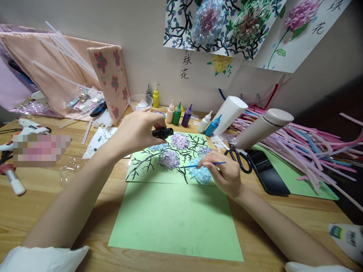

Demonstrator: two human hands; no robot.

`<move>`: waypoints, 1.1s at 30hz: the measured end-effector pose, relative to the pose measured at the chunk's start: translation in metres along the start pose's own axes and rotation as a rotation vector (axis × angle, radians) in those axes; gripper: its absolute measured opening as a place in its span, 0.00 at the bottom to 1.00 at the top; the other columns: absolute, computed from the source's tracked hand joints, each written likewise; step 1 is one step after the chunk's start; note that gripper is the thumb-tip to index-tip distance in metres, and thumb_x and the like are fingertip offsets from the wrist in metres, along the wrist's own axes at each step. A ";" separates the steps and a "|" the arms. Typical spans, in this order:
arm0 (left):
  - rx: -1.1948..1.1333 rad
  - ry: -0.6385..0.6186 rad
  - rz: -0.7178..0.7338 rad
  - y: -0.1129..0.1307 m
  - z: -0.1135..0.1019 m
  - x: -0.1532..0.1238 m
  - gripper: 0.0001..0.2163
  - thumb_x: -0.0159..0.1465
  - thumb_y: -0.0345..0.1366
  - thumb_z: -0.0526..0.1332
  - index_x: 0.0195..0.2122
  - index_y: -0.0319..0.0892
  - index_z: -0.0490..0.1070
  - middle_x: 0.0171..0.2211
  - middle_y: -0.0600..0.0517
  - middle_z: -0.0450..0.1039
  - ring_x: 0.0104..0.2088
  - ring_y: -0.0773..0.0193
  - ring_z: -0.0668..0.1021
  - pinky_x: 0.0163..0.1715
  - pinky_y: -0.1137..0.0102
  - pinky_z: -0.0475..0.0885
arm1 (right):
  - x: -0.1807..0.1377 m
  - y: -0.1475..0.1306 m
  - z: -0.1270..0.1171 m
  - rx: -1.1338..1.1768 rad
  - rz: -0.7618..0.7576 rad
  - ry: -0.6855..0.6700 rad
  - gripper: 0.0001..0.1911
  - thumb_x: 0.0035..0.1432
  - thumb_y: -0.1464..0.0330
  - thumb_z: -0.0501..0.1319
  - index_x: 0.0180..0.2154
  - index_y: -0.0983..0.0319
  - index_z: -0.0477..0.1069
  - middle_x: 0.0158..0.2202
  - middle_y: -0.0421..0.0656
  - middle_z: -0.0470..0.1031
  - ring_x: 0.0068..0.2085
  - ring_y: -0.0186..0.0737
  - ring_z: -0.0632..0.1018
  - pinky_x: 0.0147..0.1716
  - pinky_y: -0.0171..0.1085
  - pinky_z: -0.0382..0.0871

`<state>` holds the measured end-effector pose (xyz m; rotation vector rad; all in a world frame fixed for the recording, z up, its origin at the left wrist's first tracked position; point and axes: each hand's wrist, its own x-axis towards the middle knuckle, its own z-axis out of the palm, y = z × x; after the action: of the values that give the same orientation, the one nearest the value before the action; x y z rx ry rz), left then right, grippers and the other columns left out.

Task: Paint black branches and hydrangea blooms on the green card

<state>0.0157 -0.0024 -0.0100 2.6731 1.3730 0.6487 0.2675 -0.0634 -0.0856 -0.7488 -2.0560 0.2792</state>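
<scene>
My left hand [141, 128] is closed round a small black paint bottle [163, 133], tipped sideways over the far part of a flower picture [154, 176]. The picture has black painted branches and raised flower heads, such as a purple one [169, 159] and a light blue one [200, 175]. In my right hand [222, 172] a thin blue paintbrush [219, 163] is pinched, its tip pointing left near a branch between those flowers. Part of the light blue flower is hidden by my right hand. Beneath lies a green sheet [176, 219].
Paint bottles, including a green one [177, 114], stand behind the picture. Right are scissors [241, 158], a black phone [268, 172], a tumbler [263, 128] and pink pipe cleaners [312, 143]. Left, a glue gun [31, 128] and a paint-marked paper [98, 141] lie near a fabric-covered box [109, 81].
</scene>
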 end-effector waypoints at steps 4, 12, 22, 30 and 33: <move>0.003 0.005 0.007 -0.001 0.001 0.000 0.09 0.51 0.39 0.63 0.34 0.45 0.72 0.32 0.53 0.73 0.37 0.61 0.73 0.32 0.69 0.64 | 0.000 -0.002 0.002 -0.023 -0.032 -0.025 0.08 0.61 0.73 0.54 0.32 0.63 0.70 0.25 0.44 0.73 0.28 0.36 0.72 0.26 0.36 0.66; -0.005 -0.003 0.001 0.000 -0.001 0.000 0.09 0.52 0.39 0.64 0.34 0.45 0.71 0.33 0.53 0.74 0.37 0.61 0.73 0.30 0.70 0.62 | 0.002 -0.004 0.003 -0.035 -0.063 -0.045 0.08 0.61 0.74 0.54 0.31 0.64 0.69 0.24 0.44 0.73 0.27 0.36 0.72 0.26 0.36 0.67; -0.010 -0.013 -0.007 0.000 0.000 0.000 0.09 0.51 0.38 0.63 0.34 0.45 0.72 0.34 0.53 0.74 0.37 0.61 0.73 0.31 0.70 0.62 | 0.002 -0.005 0.003 -0.038 -0.084 -0.061 0.08 0.61 0.73 0.54 0.31 0.63 0.69 0.23 0.43 0.72 0.26 0.35 0.72 0.25 0.35 0.67; 0.039 -0.040 0.033 0.002 0.010 0.001 0.07 0.51 0.36 0.62 0.33 0.45 0.71 0.31 0.54 0.74 0.33 0.63 0.72 0.27 0.72 0.60 | 0.004 -0.009 -0.011 0.022 -0.106 0.261 0.12 0.64 0.66 0.51 0.35 0.61 0.72 0.27 0.43 0.75 0.31 0.39 0.75 0.28 0.39 0.68; 0.047 -0.088 0.089 0.005 0.015 0.001 0.07 0.51 0.34 0.61 0.32 0.44 0.71 0.30 0.53 0.74 0.32 0.63 0.71 0.28 0.71 0.60 | 0.008 -0.012 -0.014 -0.019 -0.181 0.416 0.13 0.64 0.65 0.50 0.36 0.60 0.72 0.27 0.42 0.75 0.30 0.39 0.76 0.29 0.40 0.68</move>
<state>0.0264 -0.0023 -0.0220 2.7770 1.2698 0.5045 0.2710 -0.0694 -0.0672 -0.5707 -1.7162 -0.0018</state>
